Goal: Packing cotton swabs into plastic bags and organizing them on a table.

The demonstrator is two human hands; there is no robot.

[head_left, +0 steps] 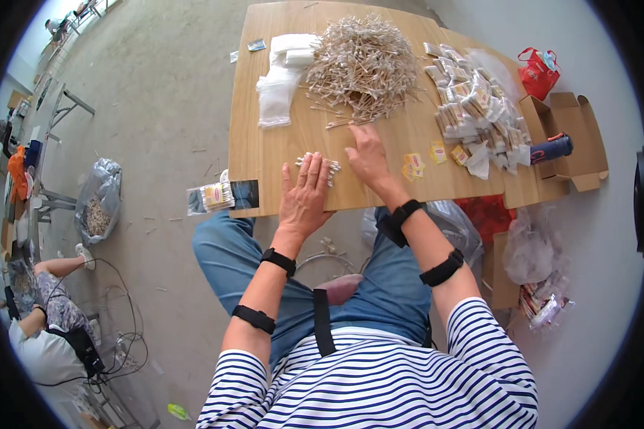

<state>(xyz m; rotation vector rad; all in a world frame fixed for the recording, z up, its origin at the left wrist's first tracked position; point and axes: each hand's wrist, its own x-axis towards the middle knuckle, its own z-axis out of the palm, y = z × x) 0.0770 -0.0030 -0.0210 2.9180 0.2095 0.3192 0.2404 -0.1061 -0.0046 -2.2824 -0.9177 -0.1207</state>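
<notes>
My left hand (305, 194) lies flat, fingers spread, on a small bunch of cotton swabs (320, 164) near the front edge of the wooden table (265, 136). My right hand (366, 156) rests palm down beside it, fingers reaching toward a large loose heap of cotton swabs (363, 66) in the middle of the table. Neither hand grips anything. A stack of clear plastic bags (279, 79) lies left of the heap. Several filled swab packets (479, 107) are piled at the right, with small yellow labels (415, 164) near my right wrist.
An open cardboard box (572, 136) with a dark cylinder sits at the table's right end, a red bag (538, 71) behind it. A filled packet (211, 196) hangs off the front left corner. Plastic bags lie on the floor at both sides. Another person (46, 314) sits at lower left.
</notes>
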